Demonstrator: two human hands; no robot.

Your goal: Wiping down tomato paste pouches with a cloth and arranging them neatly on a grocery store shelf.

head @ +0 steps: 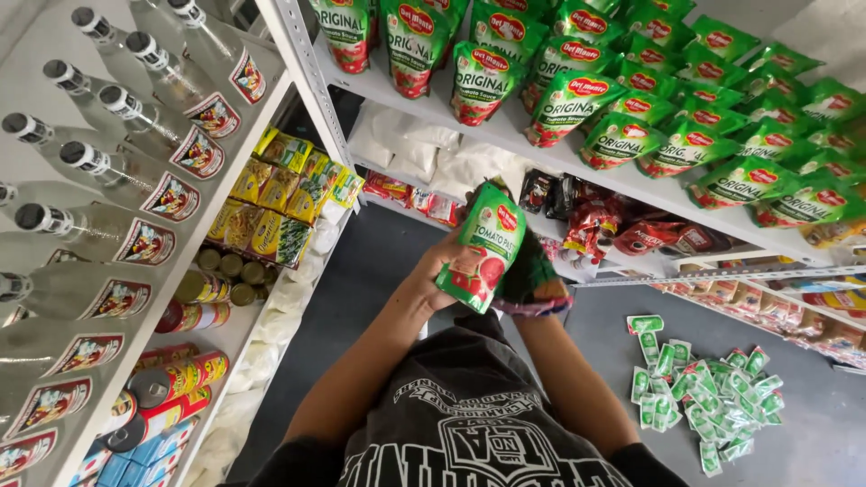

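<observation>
A small green pouch with red tomatoes pictured on it [480,248] is held up in front of my chest. My left hand [431,275] grips its left side, thumb on the front. My right hand [528,271] wears a dark green fingerless glove and holds the pouch from behind on the right. More green pouches of the same kind lie heaped behind my right hand. Just beyond the hands runs a white metal shelf [541,167] lined with larger green sauce pouches [622,135].
Clear glass bottles with black caps [135,171] fill the white shelf at left, with yellow packets [275,194] and tins [180,379] below. White bags [424,149] and red packets [600,225] sit on a lower shelf. Several small green sachets [704,392] lie scattered on the grey floor at right.
</observation>
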